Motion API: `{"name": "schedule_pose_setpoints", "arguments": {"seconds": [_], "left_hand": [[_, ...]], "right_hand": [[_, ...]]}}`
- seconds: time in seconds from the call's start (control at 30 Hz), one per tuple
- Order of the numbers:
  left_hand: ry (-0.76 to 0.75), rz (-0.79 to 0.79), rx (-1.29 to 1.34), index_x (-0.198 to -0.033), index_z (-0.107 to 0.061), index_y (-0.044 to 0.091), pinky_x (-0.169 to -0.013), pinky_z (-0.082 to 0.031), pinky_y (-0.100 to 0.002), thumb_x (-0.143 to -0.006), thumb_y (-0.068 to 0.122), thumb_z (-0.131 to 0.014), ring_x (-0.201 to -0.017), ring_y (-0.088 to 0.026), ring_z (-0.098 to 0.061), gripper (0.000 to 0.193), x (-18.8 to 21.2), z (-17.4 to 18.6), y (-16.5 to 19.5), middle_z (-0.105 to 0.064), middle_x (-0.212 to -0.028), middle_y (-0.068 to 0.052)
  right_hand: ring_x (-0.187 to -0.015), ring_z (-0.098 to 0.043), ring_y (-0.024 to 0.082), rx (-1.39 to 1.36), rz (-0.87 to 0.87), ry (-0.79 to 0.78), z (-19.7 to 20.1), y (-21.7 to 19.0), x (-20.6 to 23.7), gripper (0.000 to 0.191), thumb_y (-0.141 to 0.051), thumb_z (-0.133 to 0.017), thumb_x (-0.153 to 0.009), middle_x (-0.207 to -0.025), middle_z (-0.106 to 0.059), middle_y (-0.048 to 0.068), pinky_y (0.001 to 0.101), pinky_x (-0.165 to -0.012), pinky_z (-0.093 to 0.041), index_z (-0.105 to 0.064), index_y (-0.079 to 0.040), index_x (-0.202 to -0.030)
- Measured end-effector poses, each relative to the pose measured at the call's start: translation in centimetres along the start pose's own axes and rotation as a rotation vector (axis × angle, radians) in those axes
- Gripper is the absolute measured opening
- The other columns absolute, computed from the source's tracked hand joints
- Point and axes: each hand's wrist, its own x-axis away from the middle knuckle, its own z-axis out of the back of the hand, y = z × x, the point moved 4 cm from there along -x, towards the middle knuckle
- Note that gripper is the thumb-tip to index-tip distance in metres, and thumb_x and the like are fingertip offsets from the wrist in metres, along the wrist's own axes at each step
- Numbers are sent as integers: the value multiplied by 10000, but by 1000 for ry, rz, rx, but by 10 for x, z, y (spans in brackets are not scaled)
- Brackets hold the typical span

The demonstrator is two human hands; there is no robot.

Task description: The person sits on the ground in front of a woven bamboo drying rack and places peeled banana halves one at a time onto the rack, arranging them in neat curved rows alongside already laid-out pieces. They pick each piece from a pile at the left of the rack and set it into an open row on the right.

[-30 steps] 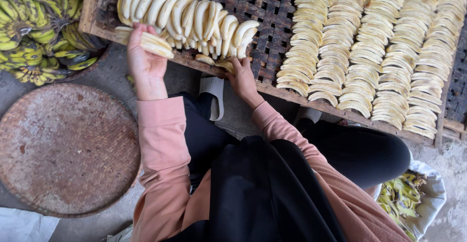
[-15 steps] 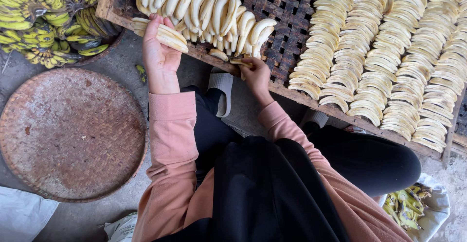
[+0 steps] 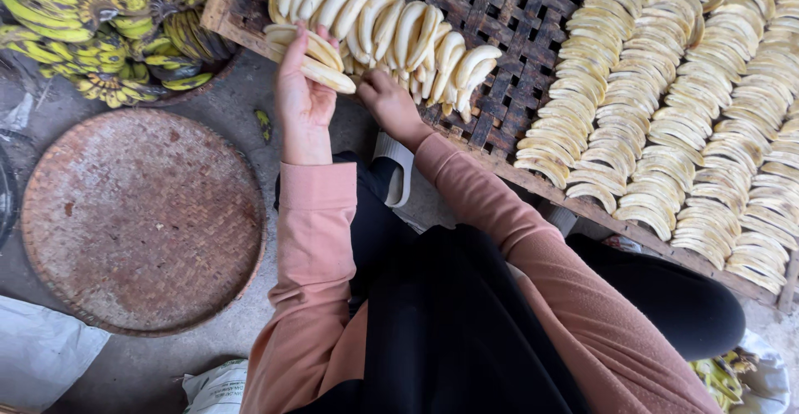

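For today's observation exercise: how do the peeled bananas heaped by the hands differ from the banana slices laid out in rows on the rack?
The peeled bananas are whole, thick and pale cream; the banana slices are thin, flatter and yellower. The peeled bananas lean in one loose pile by the left hand and right hand; the slices overlap in neat rows. Both rest on the woven rack.

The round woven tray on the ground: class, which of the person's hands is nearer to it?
Left. The left hand holds peeled banana slices just above and right of the round woven tray. The right hand rests on the slatted rack, farther from it.
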Motion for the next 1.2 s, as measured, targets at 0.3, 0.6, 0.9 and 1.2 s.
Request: {"name": "schedule_pose_setpoints", "arguments": {"seconds": [0.3,0.6,0.9,1.2], "left_hand": [[-194,95,-563,-1264,-588,6,-910,-601,-371,-968,64,-710,-1025,-207,-702,325,34,-21,-53,-706,-1087,-111],[-335,162,-761,-1226,-591,38,-888,-588,-313,-896,34,-756,-991,-174,-713,369,52,-33,-146,-709,-1097,-71],[-323,290,-1049,-1118,-631,-6,-646,-559,-293,-833,71,-777,-774,-155,-680,329,56,3,-224,-698,-927,-66],[-474,328,-1264,-1053,-577,-1,-615,-592,-268,-837,-6,-672,-694,-132,-692,235,60,-23,-212,-644,-867,-51]], "right_hand": [[-928,-655,185,-573,-694,380,35,50,69,197,-129,-589,-1082,-1101,-654,91,308,-806,-559,-644,-35,-1246],[-854,-666,126,-1377,-1106,460,83,122,143,317,-185,-577,-1059,-998,-694,44,277,-761,-561,-545,2,-1313],[-888,-658,101,-1216,-997,110,109,118,186,236,-130,-614,-1057,-996,-714,21,251,-820,-546,-668,8,-1240],[-815,-663,207,-481,-673,-198,106,133,190,173,-48,-734,-919,-935,-693,135,333,-755,-529,-749,-19,-1089]]}}
